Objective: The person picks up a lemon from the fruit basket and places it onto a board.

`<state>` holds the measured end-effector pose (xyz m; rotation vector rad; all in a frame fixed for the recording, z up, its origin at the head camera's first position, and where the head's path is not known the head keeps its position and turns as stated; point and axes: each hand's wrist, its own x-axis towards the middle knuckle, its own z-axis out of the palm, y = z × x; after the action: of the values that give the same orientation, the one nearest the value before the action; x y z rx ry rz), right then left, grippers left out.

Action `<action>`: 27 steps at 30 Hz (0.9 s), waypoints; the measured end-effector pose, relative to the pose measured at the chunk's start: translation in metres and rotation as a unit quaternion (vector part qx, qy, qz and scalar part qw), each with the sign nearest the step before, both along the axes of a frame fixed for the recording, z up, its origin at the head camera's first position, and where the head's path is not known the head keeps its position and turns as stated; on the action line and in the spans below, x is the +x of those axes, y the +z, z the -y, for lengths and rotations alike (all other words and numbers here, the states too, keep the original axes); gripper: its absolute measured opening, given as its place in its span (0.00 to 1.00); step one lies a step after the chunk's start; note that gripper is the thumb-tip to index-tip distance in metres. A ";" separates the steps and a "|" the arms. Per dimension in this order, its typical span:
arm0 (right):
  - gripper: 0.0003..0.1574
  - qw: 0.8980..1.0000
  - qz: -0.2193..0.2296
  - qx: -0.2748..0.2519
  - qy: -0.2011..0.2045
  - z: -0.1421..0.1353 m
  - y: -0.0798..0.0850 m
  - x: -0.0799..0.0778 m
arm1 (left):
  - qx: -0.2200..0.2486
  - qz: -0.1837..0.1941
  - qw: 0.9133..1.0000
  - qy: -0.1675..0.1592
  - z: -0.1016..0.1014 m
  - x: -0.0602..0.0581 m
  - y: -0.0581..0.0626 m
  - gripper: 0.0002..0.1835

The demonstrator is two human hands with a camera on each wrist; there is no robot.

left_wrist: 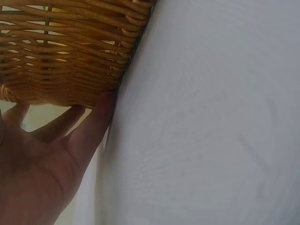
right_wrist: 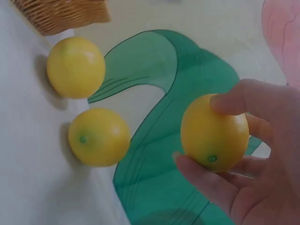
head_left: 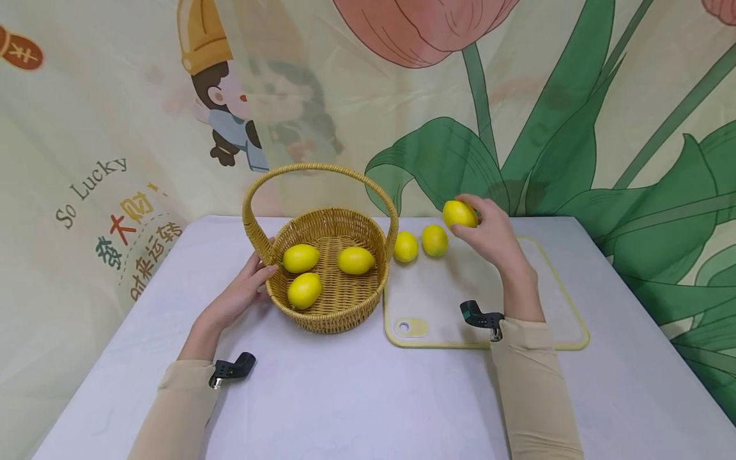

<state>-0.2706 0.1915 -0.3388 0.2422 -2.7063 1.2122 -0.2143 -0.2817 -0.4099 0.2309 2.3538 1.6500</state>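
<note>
My right hand pinches a yellow lemon between thumb and fingers, raised above the far part of a white cutting board. Two more lemons, one on the left and one beside it, rest on the board near its far left corner. Left of the board stands a round wicker basket with a tall arched handle and three lemons inside. Against its left side rests my left hand. In the left wrist view, extended fingers touch the basket's lower wall; the thumb is unclear there.
A white cloth covers the table. Behind its far edge hangs a curtain printed with tulips, leaves and a cartoon figure. The basket's right side stands close to the board's yellow left edge.
</note>
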 end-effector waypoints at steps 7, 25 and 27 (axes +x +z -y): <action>0.37 0.999 0.030 0.007 -0.012 -0.010 -0.016 -0.008 | -0.002 0.004 1.000 0.006 0.001 0.001 0.000 0.37; 0.36 0.995 0.070 0.046 -0.048 -0.012 -0.058 -0.024 | 0.003 0.007 1.000 0.002 0.000 -0.001 0.000 0.37; 0.36 0.995 0.065 0.057 -0.050 -0.011 -0.059 -0.024 | 0.004 0.007 1.000 0.003 0.000 -0.001 -0.001 0.37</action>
<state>-0.2942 0.2023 -0.3983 0.0423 -2.8641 1.0819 -0.2153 -0.2819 -0.4107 0.2142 2.3399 1.6587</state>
